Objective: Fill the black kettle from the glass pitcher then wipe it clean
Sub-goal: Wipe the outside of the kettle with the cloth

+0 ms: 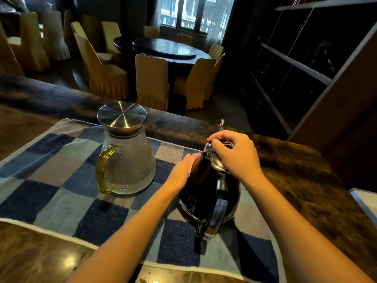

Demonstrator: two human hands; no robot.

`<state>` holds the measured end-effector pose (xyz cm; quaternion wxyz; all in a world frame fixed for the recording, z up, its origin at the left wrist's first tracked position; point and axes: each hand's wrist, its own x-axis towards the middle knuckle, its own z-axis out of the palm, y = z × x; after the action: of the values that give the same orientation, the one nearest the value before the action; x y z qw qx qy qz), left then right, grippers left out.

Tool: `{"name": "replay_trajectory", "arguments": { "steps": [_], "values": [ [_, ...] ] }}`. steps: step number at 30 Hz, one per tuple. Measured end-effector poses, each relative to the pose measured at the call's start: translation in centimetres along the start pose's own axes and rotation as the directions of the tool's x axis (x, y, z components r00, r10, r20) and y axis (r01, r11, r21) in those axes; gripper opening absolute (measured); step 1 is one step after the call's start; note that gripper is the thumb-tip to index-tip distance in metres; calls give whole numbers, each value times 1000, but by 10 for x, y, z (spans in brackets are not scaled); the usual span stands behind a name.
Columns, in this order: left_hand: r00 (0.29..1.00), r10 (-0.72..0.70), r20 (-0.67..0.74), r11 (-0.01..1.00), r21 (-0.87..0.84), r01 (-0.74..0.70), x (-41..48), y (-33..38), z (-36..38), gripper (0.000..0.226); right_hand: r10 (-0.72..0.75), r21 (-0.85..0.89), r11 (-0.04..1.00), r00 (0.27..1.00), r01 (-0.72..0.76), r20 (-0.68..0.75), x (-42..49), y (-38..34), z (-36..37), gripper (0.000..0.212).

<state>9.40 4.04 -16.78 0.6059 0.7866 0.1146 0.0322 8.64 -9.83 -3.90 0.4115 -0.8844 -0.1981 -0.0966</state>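
Dim dining room fills the background: yellow-covered chairs [151,78] ring a dark round table [163,48] before a window [191,13], and tall dark shelves [295,64] stand along the right.

Nearer, a dark, mottled worktop [306,180] runs across the view. A blue-and-grey chequered cloth [61,180] with a pale border lies flat on it and carries both vessels.

The glass pitcher [130,166] stands upright on the left part of the cloth. Its textured body is closed by a brushed steel cap [122,116], and its yellow-green handle [105,170] points left.

Just to its right, apart from it, the black kettle [204,190] stands on the same cloth, with its chrome-trimmed grip [216,217] turned toward the person.

The left hand [181,173] lies flat against the kettle's left flank, fingers straight and together, pressing rather than gripping.

The right hand [236,154] comes over the top of the kettle, fingers curled around the shiny kettle lid [213,158], which sits tilted with its face toward the left.

A thin clear rod [222,124] sticks up just behind that hand; what it belongs to cannot be told.
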Motion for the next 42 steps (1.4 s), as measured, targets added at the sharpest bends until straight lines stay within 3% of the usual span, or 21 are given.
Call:
{"name": "replay_trajectory", "arguments": {
  "steps": [1, 3, 5, 6, 9, 12, 14, 16, 18, 21, 24, 25, 26, 27, 29, 32, 34, 37, 39, 40, 42],
  "values": [
    [999, -25, -30, 998, 49, 27, -1, -14, 1, 18, 0, 4, 1000, 1000, 0, 0, 0, 0, 0, 17],
    [999, -10, -35, 990, -143, 4, -36, -12, 8, 21, -1, 8, 1000, 1000, 1, -3, -1, 0, 0, 17],
    [995, -26, -98, 949, -315, -6, -70, -9, 18, 44, -5, 6, 1000, 1000, 5, -3, -1, -1, 0, 17],
    [986, -39, -164, 953, -303, -13, -87, -4, 21, 56, -7, 4, 1000, 1000, 7, -2, -1, -1, 0, 17],
    [937, 234, -259, 938, -194, -288, -114, 21, 31, 70, -5, -11, 1000, 1000, 5, -3, -2, -1, 0, 17],
    [896, 395, -202, 889, -161, -428, -98, 52, 23, 57, -4, -33, 999, 1000, 4, 2, -1, 0, 0, 16],
    [934, 334, -129, 918, -179, -353, -66, 54, 12, 43, -3, -41, 999, 1000, 3, 1, -1, 0, 1, 16],
    [991, 120, -65, 968, -213, -131, -44, 51, 0, 39, -1, -38, 999, 1000, 1, -3, 0, 0, 1, 16],
    [996, -67, -62, 971, -233, 51, -44, 37, -3, 38, 0, -38, 999, 1000, 0, -2, 0, -1, 1, 17],
    [993, -47, -110, 957, -289, 13, -71, 32, 7, 32, -5, -27, 1000, 1000, 5, -4, -1, -1, 1, 17],
    [970, -100, -222, 994, -66, 87, -104, 48, 30, 51, -7, -37, 999, 1000, 7, -7, -2, -2, 0, 17],
    [961, -72, -266, 997, -3, 74, -115, 57, 34, 55, -9, -40, 999, 1000, 8, -5, -2, -2, -1, 17],
    [962, 58, -267, 998, -9, -63, -121, 61, 35, 56, -7, -42, 999, 1000, 7, -4, -2, -3, -1, 17],
    [946, 191, -262, 966, -123, -229, -126, 64, 33, 55, -4, -46, 999, 1000, 4, -3, -2, -3, -1, 17],
    [927, 329, -180, 891, -267, -368, -110, 54, 19, 46, 0, -48, 999, 1000, 0, 2, -2, -2, 0, 17],
    [978, 193, -80, 981, 29, -191, -56, 37, 3, 13, -3, -31, 1000, 1000, 3, -5, -2, -3, 0, 18],
    [979, 134, -154, 984, 136, -113, -43, 24, 2, 15, -7, -26, 1000, 1000, 7, -5, -1, -2, 0, 19],
    [960, 161, -230, 979, -85, -184, -79, 2, 17, 36, -13, -16, 1000, 1000, 13, -4, -1, -1, 1, 19],
    [907, 299, -298, 943, -53, -328, -112, 2, 31, 50, -18, -13, 1000, 1000, 18, -3, -1, 0, 1, 19],
    [878, 368, -304, 914, -56, -403, -120, 10, 33, 51, -19, -10, 1000, 1000, 19, -3, -1, 0, 1, 19],
    [893, 383, -237, 866, -243, -436, -113, 40, 25, 47, -19, -1, 1000, 1000, 19, -4, -1, 0, 2, 18]
  ]
}}
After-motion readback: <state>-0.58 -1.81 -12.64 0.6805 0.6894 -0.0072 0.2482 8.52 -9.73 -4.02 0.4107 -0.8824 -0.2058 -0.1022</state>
